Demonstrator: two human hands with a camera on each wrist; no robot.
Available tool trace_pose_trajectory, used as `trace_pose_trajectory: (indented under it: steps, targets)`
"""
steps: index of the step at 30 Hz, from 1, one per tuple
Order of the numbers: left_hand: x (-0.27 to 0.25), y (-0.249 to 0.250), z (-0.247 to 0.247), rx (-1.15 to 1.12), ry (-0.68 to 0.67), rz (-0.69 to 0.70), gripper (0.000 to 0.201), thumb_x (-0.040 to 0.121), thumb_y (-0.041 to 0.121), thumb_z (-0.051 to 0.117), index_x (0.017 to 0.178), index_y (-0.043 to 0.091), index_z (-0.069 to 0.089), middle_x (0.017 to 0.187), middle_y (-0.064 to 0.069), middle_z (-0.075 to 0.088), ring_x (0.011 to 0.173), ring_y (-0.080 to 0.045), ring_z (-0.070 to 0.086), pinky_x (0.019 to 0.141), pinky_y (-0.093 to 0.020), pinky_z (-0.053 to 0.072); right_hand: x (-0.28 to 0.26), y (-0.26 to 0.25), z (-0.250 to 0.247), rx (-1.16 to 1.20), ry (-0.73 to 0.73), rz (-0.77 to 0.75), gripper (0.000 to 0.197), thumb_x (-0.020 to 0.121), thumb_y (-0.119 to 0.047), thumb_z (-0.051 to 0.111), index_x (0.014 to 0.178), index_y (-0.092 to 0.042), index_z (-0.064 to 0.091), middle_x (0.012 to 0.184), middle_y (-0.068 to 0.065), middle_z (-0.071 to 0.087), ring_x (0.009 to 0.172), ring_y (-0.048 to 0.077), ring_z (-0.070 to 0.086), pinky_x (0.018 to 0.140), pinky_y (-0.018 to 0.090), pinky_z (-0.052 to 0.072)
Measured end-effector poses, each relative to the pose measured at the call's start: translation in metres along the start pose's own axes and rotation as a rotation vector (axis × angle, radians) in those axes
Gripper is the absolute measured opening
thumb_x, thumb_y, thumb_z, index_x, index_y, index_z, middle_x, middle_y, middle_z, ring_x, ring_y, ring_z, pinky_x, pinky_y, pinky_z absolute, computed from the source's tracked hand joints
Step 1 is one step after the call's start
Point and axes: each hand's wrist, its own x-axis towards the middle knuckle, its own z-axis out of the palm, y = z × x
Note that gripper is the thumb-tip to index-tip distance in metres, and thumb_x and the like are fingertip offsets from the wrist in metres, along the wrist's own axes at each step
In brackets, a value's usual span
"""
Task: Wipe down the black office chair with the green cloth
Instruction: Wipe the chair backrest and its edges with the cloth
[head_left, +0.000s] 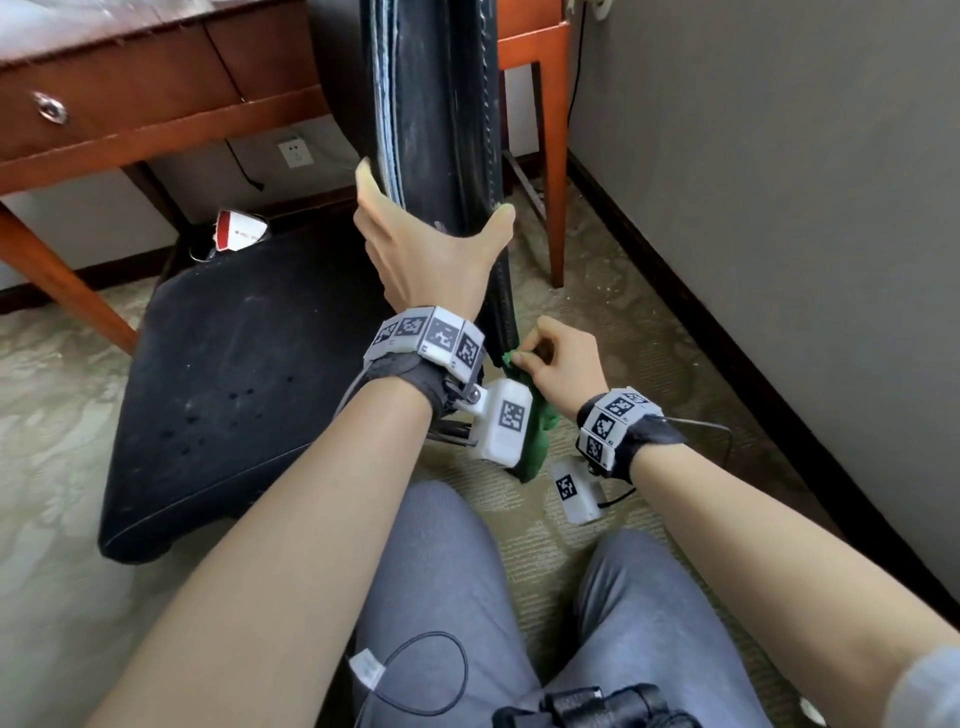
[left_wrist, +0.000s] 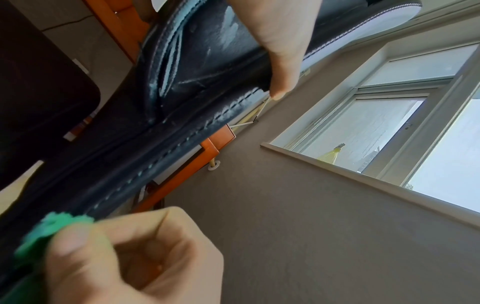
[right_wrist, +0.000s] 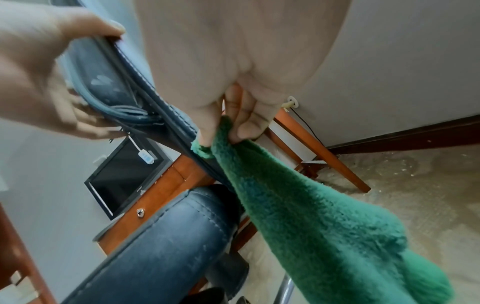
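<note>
Around the upright edge of the chair back (head_left: 441, 130), the left hand (head_left: 426, 254) is spread wide: its thumb lies on the side toward the wall, and the fingers (right_wrist: 85, 123) wrap round the opposite, seat-facing side, gripping the padded black edge between them. Just below that grip, the right hand (head_left: 563, 364) has its fingers (left_wrist: 109, 236) curled tight, pinching the top of the green cloth (right_wrist: 311, 216) between thumb and fingertips. The pinched end of the cloth touches the stitched edge of the chair back right at the fingertips, and the rest hangs down loosely from them toward the carpet (head_left: 649, 322). The chair seat (head_left: 223, 405) lies on the far side from the cloth-holding fingers, under the wooden counter (head_left: 130, 88).
</note>
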Motion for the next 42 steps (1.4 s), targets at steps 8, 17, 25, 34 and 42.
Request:
trace_pose_trajectory:
  steps: [8, 17, 25, 34, 42]
  targets:
    - [-0.049, -0.091, 0.004, 0.069, -0.425, -0.258, 0.125, 0.053, 0.062, 0.081, 0.153, 0.026, 0.015, 0.151, -0.001, 0.043, 0.137, -0.017, 0.042, 0.113, -0.038, 0.038, -0.002, 0.001, -0.002, 0.075, 0.097, 0.006, 0.016, 0.08, -0.018, 0.074, 0.073, -0.018, 0.06, 0.07, -0.002, 0.063, 0.066, 0.01, 0.057, 0.064, 0.022, 0.044]
    - [-0.052, -0.121, 0.005, 0.176, -0.529, -0.165, 0.063, 0.077, 0.006, 0.061, 0.136, 0.016, 0.041, 0.131, -0.002, 0.062, 0.121, -0.024, 0.054, 0.1, -0.03, 0.041, -0.003, 0.001, 0.012, 0.008, 0.166, -0.12, 0.017, 0.08, -0.012, 0.074, 0.074, -0.009, 0.058, 0.071, -0.005, 0.06, 0.066, 0.012, 0.054, 0.067, 0.025, 0.044]
    - [-0.049, -0.123, 0.003, 0.228, -0.581, -0.183, 0.061, 0.069, 0.009, 0.056, 0.128, 0.021, 0.043, 0.125, -0.004, 0.062, 0.113, -0.026, 0.056, 0.098, -0.042, 0.048, 0.001, -0.013, 0.008, 0.042, 0.213, -0.132, 0.016, 0.081, -0.012, 0.073, 0.074, -0.009, 0.058, 0.07, -0.013, 0.059, 0.067, 0.007, 0.057, 0.068, 0.021, 0.046]
    - [-0.051, -0.115, -0.001, 0.285, -0.623, -0.14, 0.06, 0.067, 0.029, 0.057, 0.125, 0.024, 0.044, 0.124, -0.002, 0.061, 0.115, -0.026, 0.054, 0.095, -0.038, 0.046, -0.011, 0.03, 0.019, -0.073, 0.046, 0.017, 0.019, 0.078, -0.01, 0.076, 0.072, -0.006, 0.058, 0.066, -0.011, 0.057, 0.067, 0.011, 0.055, 0.067, 0.027, 0.043]
    - [-0.044, -0.062, 0.022, 0.522, -0.52, -0.218, 0.095, 0.062, 0.09, 0.055, 0.118, 0.013, 0.048, 0.115, -0.008, 0.064, 0.108, -0.035, 0.059, 0.099, -0.05, 0.043, -0.013, 0.037, 0.019, 0.023, 0.054, 0.091, 0.017, 0.079, -0.014, 0.075, 0.074, -0.011, 0.06, 0.072, -0.007, 0.062, 0.07, 0.007, 0.055, 0.069, 0.023, 0.043]
